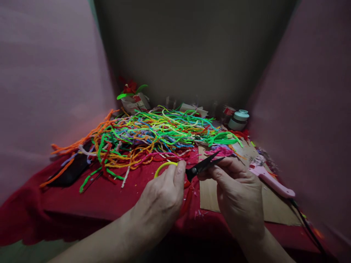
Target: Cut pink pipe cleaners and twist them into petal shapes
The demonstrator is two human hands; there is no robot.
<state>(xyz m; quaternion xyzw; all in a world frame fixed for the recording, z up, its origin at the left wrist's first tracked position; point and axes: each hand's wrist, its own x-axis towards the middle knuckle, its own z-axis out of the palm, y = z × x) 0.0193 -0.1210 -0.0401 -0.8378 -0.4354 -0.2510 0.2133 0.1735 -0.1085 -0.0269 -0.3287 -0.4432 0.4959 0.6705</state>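
My left hand (161,195) is closed round the yellow handle of a pair of scissors (197,168), whose black blades point to the right and are a little apart. My right hand (238,193) is pinched at the blade tips, its thumb and fingers pressed together; what they hold is too small and dark to make out. Behind both hands, a big tangled heap of many-coloured fuzzy stems (164,128) lies on the red cloth (109,201).
Cardboard (279,206) lies under my right hand, with a pink corded tool (274,182) on it. A pale blue-lidded jar (238,119) stands behind. At the left is a black flat object (71,171); a red flower (130,87) stands at the back.
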